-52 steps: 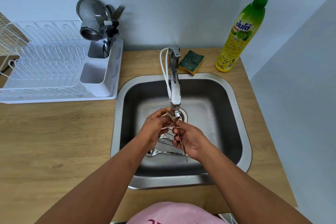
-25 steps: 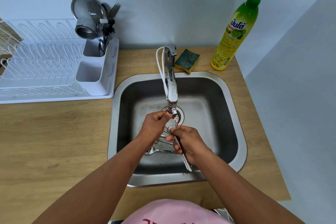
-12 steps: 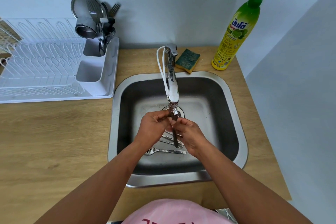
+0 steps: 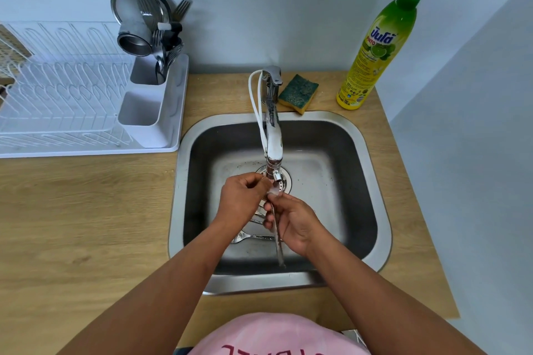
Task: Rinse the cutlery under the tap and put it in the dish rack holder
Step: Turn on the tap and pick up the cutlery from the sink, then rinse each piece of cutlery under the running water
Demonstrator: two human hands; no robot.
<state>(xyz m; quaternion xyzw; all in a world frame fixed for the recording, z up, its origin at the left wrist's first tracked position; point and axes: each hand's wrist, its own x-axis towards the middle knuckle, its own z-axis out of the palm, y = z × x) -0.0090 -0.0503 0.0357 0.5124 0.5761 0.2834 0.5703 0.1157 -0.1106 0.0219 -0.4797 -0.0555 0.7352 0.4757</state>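
Under the tap's spout [image 4: 273, 153] both hands meet over the steel sink [image 4: 372, 239]. My right hand [image 4: 294, 223] grips a metal piece of cutlery [image 4: 279, 251]; its handle points toward me and its head sits in the running water, so I cannot tell what kind it is. My left hand [image 4: 240, 200] pinches that wet head with its fingertips. More cutlery [image 4: 248, 237] lies on the sink floor below the hands. The white cutlery holder [image 4: 150, 106] stands at the right end of the dish rack [image 4: 57, 101], its far compartment holding forks and spoons.
A metal strainer and cup [image 4: 135, 26] lean in the holder's far compartment. A green and yellow sponge [image 4: 298, 92] and a green dish soap bottle [image 4: 375, 52] stand behind the sink. Wooden countertop [image 4: 86, 210] spreads to the left. A wall closes in on the right.
The hands stay under the tap, rubbing the piece. Its handle, hidden between the hands half a second ago, again sticks out toward me below my right hand.
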